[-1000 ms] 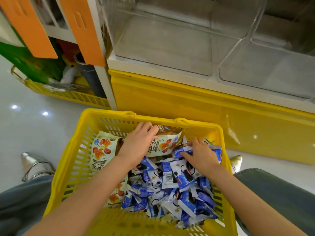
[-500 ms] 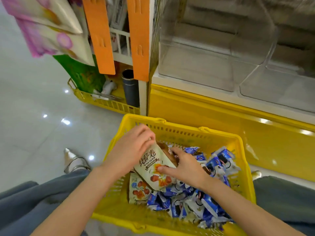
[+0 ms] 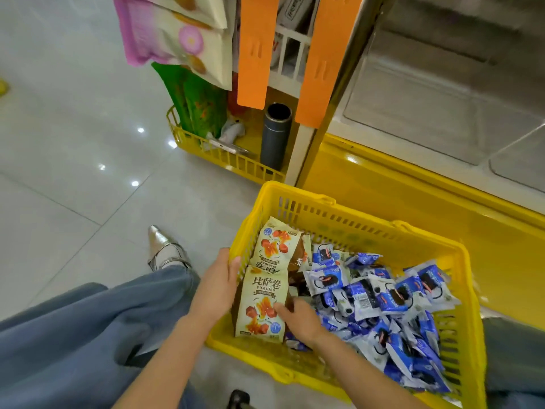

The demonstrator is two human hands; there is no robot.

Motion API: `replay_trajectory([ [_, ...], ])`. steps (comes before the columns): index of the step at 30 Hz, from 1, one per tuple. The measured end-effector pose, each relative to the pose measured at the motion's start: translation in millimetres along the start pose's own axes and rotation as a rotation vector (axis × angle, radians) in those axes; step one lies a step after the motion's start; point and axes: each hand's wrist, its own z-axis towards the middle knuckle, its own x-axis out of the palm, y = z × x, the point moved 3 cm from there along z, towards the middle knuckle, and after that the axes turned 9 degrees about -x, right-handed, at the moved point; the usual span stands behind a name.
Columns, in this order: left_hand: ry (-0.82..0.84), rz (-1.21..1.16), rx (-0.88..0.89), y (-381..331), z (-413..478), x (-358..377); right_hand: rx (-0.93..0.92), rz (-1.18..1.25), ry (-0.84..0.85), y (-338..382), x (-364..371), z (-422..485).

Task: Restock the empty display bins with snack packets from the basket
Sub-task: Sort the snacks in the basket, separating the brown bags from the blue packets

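Pinching cream packet (image 3: 261,302) at lower right edge with right hand (image 3: 299,320), thumb on front. Lies in basket (image 3: 368,231) against left wall, long axis near-to-far, printed top pointing far. Cannot tell grip of left hand (image 3: 216,286), set at packet's left edge over rim. Beyond: second packet (image 3: 277,246), inverted. Right: heaped glossy blue packets (image 3: 383,296). Slotted yellow plastic basket; clear rigid bins (image 3: 427,107).

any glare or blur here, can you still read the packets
Head view: lamp glints dot the glossy floor and the yellow cabinet; the pink bag up top looks smeared; print on the cream packet in the basket reads sharp.
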Motion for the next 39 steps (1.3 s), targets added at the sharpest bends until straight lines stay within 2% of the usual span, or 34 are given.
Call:
replay_trajectory([
  [2, 0.001, 0.019, -0.007, -2, 0, -1, -0.052, -0.079, -0.067, 4, -6, 1],
  [4, -0.038, 0.083, -0.006, -7, -2, -2, -0.103, -0.163, -0.045, 11, -10, -5],
  [6, -0.203, 0.131, 0.056, -18, -6, -6, -0.208, -0.327, -0.044, 15, -23, -16],
  [8, -0.366, 0.146, 0.185, -35, -12, -6, -0.334, -0.442, -0.180, 17, -55, -27],
  [9, -0.370, 0.131, 0.246, -45, -14, -1, -0.372, -0.443, -0.254, 16, -75, -31],
  [11, -0.214, 0.104, 0.335, -62, -15, 20, -0.369, -0.450, -0.357, 6, -116, -33],
  [13, -0.001, 0.152, 0.369, -74, -10, 55, -0.266, -0.498, -0.352, -13, -151, -26],
  [15, 0.163, 0.242, 0.357, -81, -1, 91, -0.103, -0.506, -0.257, -34, -173, -18],
  [17, 0.304, 0.338, 0.315, -85, 10, 121, -0.017, -0.547, -0.133, -51, -182, -13],
  [20, 0.499, 0.440, 0.209, -80, 25, 152, -0.050, -0.681, 0.012, -62, -176, -10],
  [22, 0.571, 0.502, 0.136, -72, 34, 162, -0.064, -0.756, 0.066, -67, -169, -8],
  [25, 0.577, 0.547, 0.122, -68, 45, 167, -0.029, -0.749, 0.055, -73, -168, -4],
  [28, 0.582, 0.444, 0.088, -65, 44, 171, -0.037, -0.826, 0.085, -76, -164, 1],
  [31, 0.554, 0.358, -0.006, -62, 40, 175, -0.023, -0.705, 0.116, -76, -156, 6],
  [35, 0.433, 0.283, -0.006, -61, 33, 171, -0.024, -0.617, 0.017, -71, -157, 8],
  [39, 0.386, 0.197, 0.054, -63, 18, 157, -0.079, -0.621, -0.040, -66, -154, -4],
])
